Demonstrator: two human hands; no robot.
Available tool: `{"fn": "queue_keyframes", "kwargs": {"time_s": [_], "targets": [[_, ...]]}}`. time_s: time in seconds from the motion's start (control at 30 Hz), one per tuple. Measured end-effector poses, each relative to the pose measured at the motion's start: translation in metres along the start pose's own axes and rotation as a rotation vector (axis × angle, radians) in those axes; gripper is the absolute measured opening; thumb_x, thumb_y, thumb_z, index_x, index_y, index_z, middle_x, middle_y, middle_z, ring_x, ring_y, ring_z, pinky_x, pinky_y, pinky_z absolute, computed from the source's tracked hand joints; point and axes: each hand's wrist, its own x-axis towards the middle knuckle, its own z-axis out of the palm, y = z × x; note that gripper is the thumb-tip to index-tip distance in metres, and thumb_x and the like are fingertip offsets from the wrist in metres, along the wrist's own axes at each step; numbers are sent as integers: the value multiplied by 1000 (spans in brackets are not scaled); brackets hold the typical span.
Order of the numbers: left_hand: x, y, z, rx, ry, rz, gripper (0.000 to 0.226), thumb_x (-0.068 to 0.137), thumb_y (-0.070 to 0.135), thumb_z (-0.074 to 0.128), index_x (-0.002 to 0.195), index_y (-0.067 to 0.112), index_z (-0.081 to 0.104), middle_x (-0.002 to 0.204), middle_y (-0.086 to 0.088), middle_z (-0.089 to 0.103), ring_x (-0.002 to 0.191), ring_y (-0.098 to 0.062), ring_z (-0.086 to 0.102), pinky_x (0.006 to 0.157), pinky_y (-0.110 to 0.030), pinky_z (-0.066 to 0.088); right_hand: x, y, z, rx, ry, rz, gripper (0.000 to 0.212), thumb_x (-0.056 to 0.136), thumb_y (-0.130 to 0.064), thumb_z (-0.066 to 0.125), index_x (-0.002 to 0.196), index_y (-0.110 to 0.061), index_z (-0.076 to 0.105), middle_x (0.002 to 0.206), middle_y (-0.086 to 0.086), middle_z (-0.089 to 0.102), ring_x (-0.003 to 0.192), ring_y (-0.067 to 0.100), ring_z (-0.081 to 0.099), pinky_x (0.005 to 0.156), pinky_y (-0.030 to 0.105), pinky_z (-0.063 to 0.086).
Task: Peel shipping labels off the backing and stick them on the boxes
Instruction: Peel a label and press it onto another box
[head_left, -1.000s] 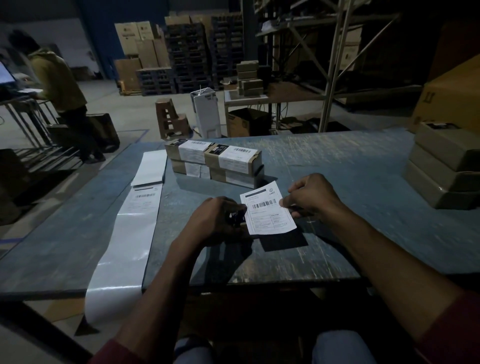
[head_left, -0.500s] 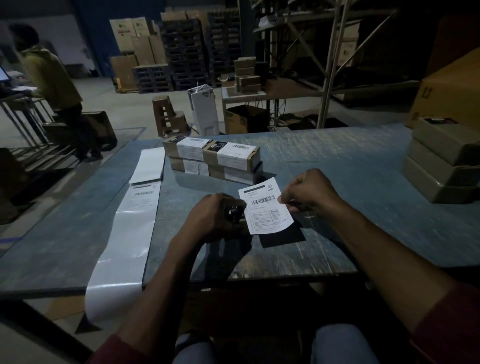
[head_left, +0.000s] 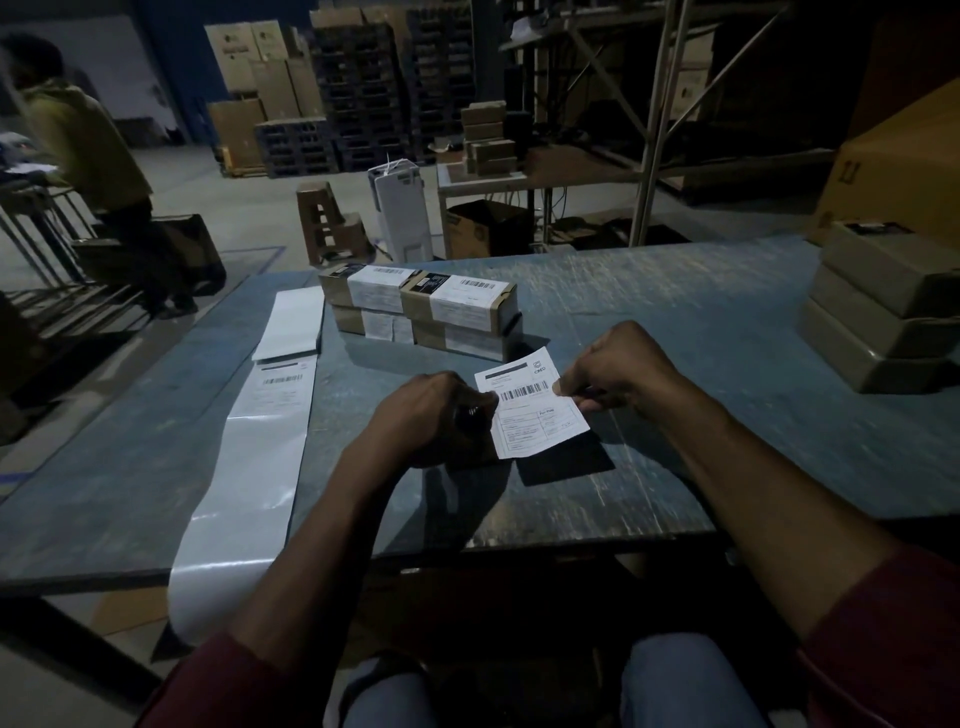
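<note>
A white shipping label (head_left: 535, 402) with a barcode hangs just above the blue table (head_left: 675, 312), held between both hands. My right hand (head_left: 618, 369) pinches its right edge. My left hand (head_left: 426, 415) is curled at its left edge, with a small dark thing (head_left: 470, 415) under the fingers that I cannot make out. Behind them stands a two-high stack of brown boxes (head_left: 457, 312) with labels stuck on. A long white backing strip (head_left: 260, 441) lies to the left, with one label (head_left: 280, 387) on it, and droops over the front edge.
Three plain boxes (head_left: 883, 312) are stacked at the table's right edge. A person in a yellow top (head_left: 88, 150) stands far left on the floor. Beyond the table are a stool (head_left: 324, 223), a white unit (head_left: 402, 213), pallets and racking.
Almost nothing differs. Both hands keep hold of the label in the same spot; only the view has shifted slightly.
</note>
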Motion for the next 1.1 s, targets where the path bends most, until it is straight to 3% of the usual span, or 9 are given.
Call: {"fn": "queue_keyframes", "kwargs": {"time_s": [0.2,0.33,0.5,0.63,0.7,0.8,0.87,1.0,1.1], "targets": [[-2,-2,5,6,15,-19,45,98,49,64,141,41,60,128,-1,64,108,-23,64,83,-40,57,0,0,1,-121,13,-26,24,66,-5,96,76,6,77,67,18,76,65,29,77,73,46,67],[-4,-2,3,19,21,-8,48,97,44,67,144,42,57,134,-4,62,116,-26,62,88,-38,55,-1,4,-7,-316,73,-10,44,57,-35,103,73,-2,79,64,7,76,68,25,78,73,44,66],[-19,3,2,-95,79,32,48,92,40,74,138,27,67,131,-7,65,113,-28,62,84,-30,44,-2,21,-17,61,-108,36,66,58,-22,100,110,5,71,98,24,78,80,30,73,75,44,63],[-28,1,0,-85,246,10,83,79,35,87,152,21,51,140,-7,61,117,-27,55,90,-37,45,-3,26,-17,297,-299,71,68,68,-51,91,113,-5,68,105,12,78,90,31,66,85,48,55],[-31,6,0,-88,336,29,94,74,33,93,154,17,47,141,-6,60,116,-24,52,91,-36,46,-3,23,-16,306,-425,23,55,72,-49,88,107,-11,70,101,9,74,87,28,63,80,46,48],[-34,11,-3,-88,455,72,100,69,36,95,154,17,47,142,-5,58,119,-25,53,95,-42,52,-4,15,-19,287,-455,-99,42,74,-31,89,111,-15,77,110,8,79,100,32,75,79,43,62],[-36,6,-8,-128,397,66,109,67,39,96,159,27,38,149,-1,49,131,-23,46,105,-46,49,-10,10,-23,291,-436,-156,45,75,-24,89,117,-18,75,111,9,80,105,32,76,73,40,64],[-37,6,-26,-765,246,-71,102,68,35,95,152,53,39,157,10,42,145,-12,39,117,-43,38,-20,7,-31,347,-413,-242,55,66,-16,91,118,-18,73,109,6,81,98,27,79,74,44,64],[-27,24,-33,-1139,253,-310,96,63,48,92,148,44,49,143,1,59,125,-17,60,104,-53,53,-26,1,-32,337,-409,-310,56,66,-14,90,118,-18,71,108,5,81,98,26,79,72,43,63]]}}
